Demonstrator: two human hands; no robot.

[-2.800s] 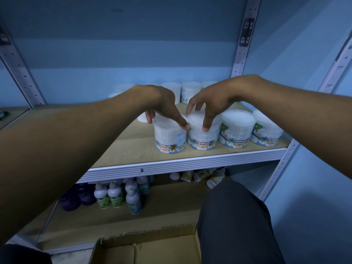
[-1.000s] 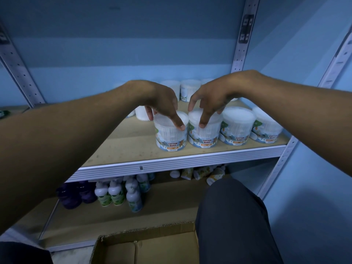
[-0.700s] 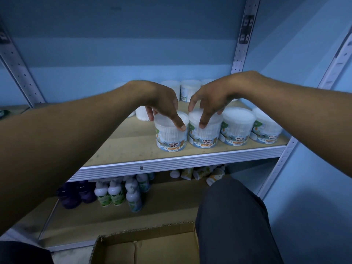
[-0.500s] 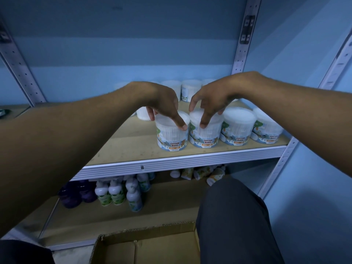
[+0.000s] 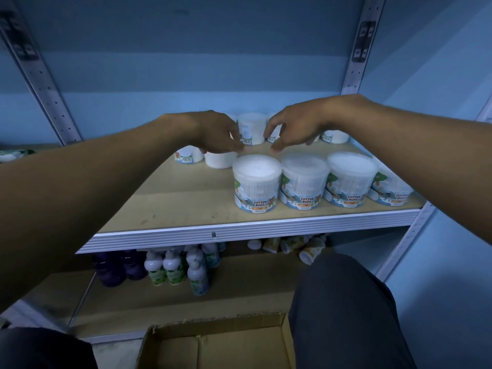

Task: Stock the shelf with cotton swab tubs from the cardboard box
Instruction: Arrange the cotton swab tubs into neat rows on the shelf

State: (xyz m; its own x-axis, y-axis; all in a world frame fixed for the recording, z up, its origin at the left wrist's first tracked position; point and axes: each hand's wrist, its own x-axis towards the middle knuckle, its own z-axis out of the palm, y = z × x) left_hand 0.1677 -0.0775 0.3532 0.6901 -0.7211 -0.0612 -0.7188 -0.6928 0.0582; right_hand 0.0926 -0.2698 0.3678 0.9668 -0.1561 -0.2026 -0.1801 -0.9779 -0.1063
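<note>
On shelf (image 5: 186, 209), front edge: four cotton swab tubs (image 5: 257, 183) in a row, upright, touching. More tubs behind. Above them, left hand (image 5: 217, 133) and right hand (image 5: 291, 129), fingers loosely curled, holding nothing. Below on floor: cardboard box (image 5: 213, 344), flaps open. Lower shelf: bottles (image 5: 174, 267).

Two empty hands (image 5: 266, 134) above shelved tubs (image 5: 303, 182)

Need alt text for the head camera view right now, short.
Both hands, left hand and right hand, hover empty above four front-row cotton swab tubs on the shelf. More tubs stand behind; an open cardboard box sits below.
</note>
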